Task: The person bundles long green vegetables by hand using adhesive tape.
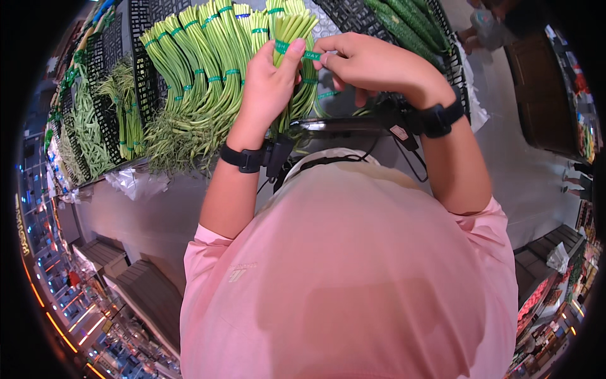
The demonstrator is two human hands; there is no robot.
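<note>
Upright in my left hand (272, 78) is a bunch of garlic scapes (291, 29), cut ends towards the far side. A green printed tape (311, 55) runs from the bunch across to my right hand (357, 61). My left thumb presses near the tape where it meets the stems. The thumb and forefinger of my right hand pinch the tape's free end, and the other fingers curl below. Several more bunches of garlic scapes (208, 52), bound with green tape, lie in a row left of my left hand. Another strip of green tape (327, 94) rests beneath my right hand.
Dark green cucumbers or similar gourds (402, 28) fill a black crate at the right. Black mesh dividers (143, 57) separate the left produce, including pale green beans (90, 128). The display's dark front edge (331, 125) runs before my waist. Another person (492, 23) is at the upper right.
</note>
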